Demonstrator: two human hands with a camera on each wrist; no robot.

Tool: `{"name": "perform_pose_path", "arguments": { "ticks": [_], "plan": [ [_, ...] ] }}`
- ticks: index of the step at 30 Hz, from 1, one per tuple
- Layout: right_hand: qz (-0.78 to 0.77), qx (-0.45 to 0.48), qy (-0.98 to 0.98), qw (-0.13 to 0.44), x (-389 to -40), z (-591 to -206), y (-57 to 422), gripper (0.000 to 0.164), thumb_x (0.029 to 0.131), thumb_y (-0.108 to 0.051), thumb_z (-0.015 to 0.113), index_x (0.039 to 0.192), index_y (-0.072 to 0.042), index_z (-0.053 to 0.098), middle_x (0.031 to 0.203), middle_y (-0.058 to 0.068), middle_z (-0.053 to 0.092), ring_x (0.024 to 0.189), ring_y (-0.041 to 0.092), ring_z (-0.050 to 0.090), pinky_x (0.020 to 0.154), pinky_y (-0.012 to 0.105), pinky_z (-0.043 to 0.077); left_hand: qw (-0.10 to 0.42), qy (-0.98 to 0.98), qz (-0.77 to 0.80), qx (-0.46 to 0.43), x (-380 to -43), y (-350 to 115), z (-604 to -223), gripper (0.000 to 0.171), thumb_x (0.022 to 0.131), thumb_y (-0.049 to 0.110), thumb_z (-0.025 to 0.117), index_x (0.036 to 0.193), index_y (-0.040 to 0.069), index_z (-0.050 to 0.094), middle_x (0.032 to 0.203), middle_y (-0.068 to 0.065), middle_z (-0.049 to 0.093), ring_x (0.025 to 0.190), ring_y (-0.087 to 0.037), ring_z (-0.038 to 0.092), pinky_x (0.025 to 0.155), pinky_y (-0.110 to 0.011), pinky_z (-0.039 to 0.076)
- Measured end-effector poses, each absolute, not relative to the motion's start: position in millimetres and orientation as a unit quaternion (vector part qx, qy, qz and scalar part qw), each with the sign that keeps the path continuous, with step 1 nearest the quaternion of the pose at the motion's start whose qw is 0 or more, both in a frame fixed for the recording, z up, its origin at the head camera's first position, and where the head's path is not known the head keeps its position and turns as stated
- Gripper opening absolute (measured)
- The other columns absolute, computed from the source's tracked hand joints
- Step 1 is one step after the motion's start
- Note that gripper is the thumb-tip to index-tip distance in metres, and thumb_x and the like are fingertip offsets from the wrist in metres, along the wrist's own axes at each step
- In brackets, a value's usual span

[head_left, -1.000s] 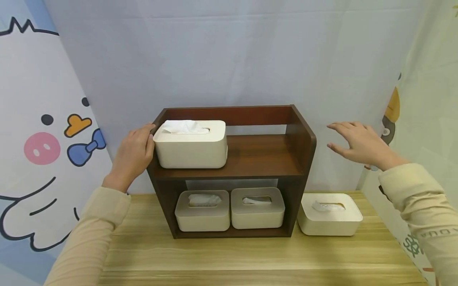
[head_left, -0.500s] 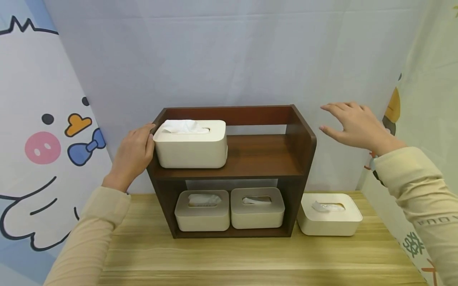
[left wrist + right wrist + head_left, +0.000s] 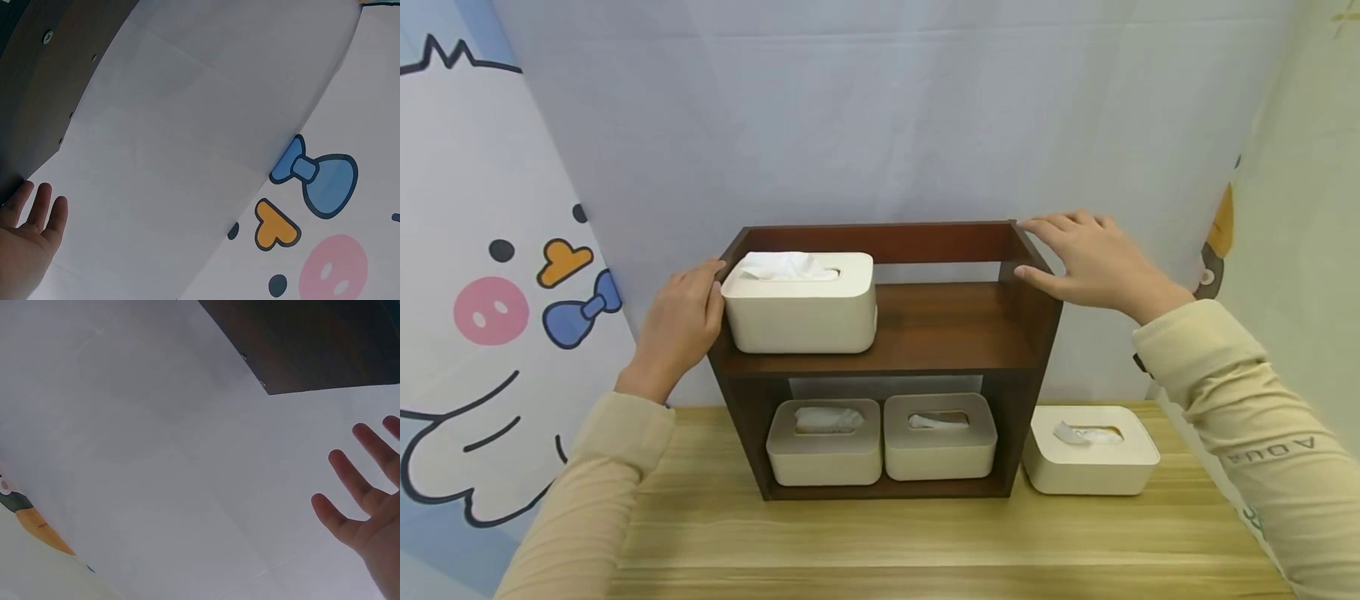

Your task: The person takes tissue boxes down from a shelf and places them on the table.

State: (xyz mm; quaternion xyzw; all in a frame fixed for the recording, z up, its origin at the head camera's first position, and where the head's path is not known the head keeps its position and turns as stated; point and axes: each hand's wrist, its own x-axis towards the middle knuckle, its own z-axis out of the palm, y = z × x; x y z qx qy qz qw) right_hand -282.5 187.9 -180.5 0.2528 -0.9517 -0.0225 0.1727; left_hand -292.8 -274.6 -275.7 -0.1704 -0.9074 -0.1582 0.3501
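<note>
Nearest, a wood-grained desk (image 3: pixel 925 542); two pale sleeves come in over it, left sleeve (image 3: pixel 583 492) and right sleeve (image 3: pixel 1255 417), the latter with dark lettering. Shelf unit (image 3: pixel 955 321), dark brown, two tiers, stands on the desk between the arms. Lower tier holds two cream tissue boxes side by side: lower left box (image 3: pixel 824 462) and lower right box (image 3: pixel 940 458), white tissue in the slot of each. A third, outer box (image 3: pixel 1092 477), sits on the desk just beside the unit's right end, tissue lying over its slot. Upper tier: upper box (image 3: pixel 801 321) at the left end, tissue spilling across its lid, bare brown board to its right. Left hand (image 3: pixel 679 325) at the upper edge of the left side panel (image 3: pixel 37 94), thumb close by the upper box; left wrist view gives three fingers loosely extended, tips by the panel's corner; how firmly it bears there, cannot tell. Right hand (image 3: pixel 1097 267) holds nothing, fingers released and spread; head view sets it across the upper edge of the right side panel (image 3: pixel 325 344), right wrist view shows the visible fingers apart from it. Behind, a pale cloth (image 3: pixel 880 125) with creases; at left, a printed white cartoon figure (image 3: pixel 445 208) with blue bow tie (image 3: pixel 582 310).
</note>
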Motion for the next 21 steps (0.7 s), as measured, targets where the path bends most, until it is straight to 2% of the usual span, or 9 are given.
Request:
{"name": "perform_pose_path", "arguments": {
  "ticks": [5, 21],
  "plan": [
    [-0.022, 0.271, -0.944, 0.186, -287, -184, 172, 0.059, 0.089, -0.044, 0.052, 0.136, -0.011, 0.041, 0.135, 0.015, 0.046, 0.121, 0.039, 0.04, 0.097, 0.059, 0.029, 0.35, -0.907, -0.157, -0.172, -293, -274, -276, 0.036, 0.097, 0.013, 0.035, 0.125, -0.003, 0.05, 0.129, -0.022, 0.052, 0.11, -0.044, 0.049, 0.091, -0.056, 0.04],
    [-0.014, 0.319, -0.934, 0.158, -295, -197, 108, 0.068, 0.085, -0.054, 0.051, 0.139, -0.014, 0.038, 0.14, 0.008, 0.042, 0.127, 0.034, 0.036, 0.101, 0.055, 0.027, 0.345, -0.909, -0.161, -0.168, -290, -275, -274, 0.037, 0.097, 0.014, 0.034, 0.126, -0.002, 0.05, 0.129, -0.021, 0.052, 0.112, -0.042, 0.049, 0.093, -0.054, 0.04]
  ]
}}
